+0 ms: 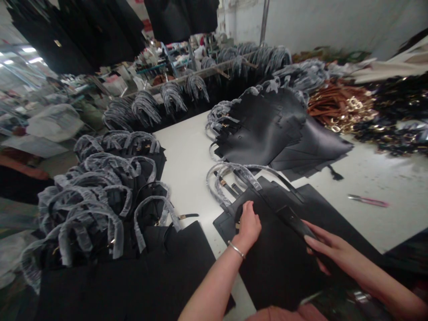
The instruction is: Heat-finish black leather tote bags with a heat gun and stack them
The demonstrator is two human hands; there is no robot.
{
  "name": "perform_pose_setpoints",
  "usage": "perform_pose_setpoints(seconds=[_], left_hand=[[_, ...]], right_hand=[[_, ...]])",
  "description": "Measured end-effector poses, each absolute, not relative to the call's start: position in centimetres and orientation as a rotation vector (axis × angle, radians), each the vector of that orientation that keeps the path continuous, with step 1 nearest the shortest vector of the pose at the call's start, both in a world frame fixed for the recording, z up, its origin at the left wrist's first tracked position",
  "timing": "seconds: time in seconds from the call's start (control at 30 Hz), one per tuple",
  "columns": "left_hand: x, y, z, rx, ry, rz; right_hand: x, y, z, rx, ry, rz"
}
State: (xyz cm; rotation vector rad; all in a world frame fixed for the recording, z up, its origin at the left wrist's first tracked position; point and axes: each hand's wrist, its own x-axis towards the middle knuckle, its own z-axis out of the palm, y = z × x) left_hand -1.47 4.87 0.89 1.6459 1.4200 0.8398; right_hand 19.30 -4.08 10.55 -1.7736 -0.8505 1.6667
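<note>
A flat black leather bag (277, 254) with plastic-wrapped handles (230, 176) lies on the white table (187, 156) in front of me. My left hand (248, 226), a thin bracelet at its wrist, has its fingers curled on the bag's upper left edge near the handle base. My right hand (326, 247) lies on the bag's right side with fingers stretched flat beside a black strap (294, 218) that runs across the bag.
A stack of black bags (270, 129) sits beyond. Many wrapped-handle bags (100, 200) crowd the left. Brown straps with gold buckles (341, 107) and dark hardware (394, 120) lie at right. A pink-handled tool (368, 200) rests on the table. Black bags hang overhead.
</note>
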Motion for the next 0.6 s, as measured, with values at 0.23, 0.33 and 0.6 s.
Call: perform_pose_setpoints(seconds=[0.23,0.33,0.6], left_hand=[[0.9,7.7,-0.6,1.597,1.510,0.737],[0.7,7.7,0.0,1.568,1.512,0.788],[0.2,7.5,2.4,1.476,1.392,0.947]], right_hand=[[21.3,-6.5,10.6,-1.835,-0.744,1.556],[22.9,-7.2,11.0,-1.850,-0.663,1.454],[27.5,-7.9,13.0,-1.881,-0.473,1.201]])
